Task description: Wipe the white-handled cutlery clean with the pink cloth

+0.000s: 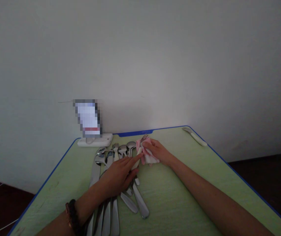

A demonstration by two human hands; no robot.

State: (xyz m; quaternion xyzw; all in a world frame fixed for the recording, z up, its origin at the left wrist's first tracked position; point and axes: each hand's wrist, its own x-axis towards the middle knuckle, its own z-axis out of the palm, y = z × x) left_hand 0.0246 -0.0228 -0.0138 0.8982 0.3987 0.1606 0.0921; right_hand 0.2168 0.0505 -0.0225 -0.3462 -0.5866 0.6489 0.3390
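A fork (144,138) with a white handle slants up between my two hands, its tines pointing toward the wall. My left hand (122,172) grips the handle, fingers closed around it. Pinched in my right hand (158,150) is a pink and white cloth (151,158), which wraps the fork near its head. Beneath and beside my left hand lies a pile of metal cutlery: several spoons (122,150), another fork (116,147) and several long handles (114,216). My left hand and forearm hide part of this pile.
On the green table (180,193) with a blue rim, a white-handled utensil (197,138) lies at the far right corner. A blurred-out phone (88,118) stands on a white base (95,140) at the far left. A plain wall (155,65) rises behind.
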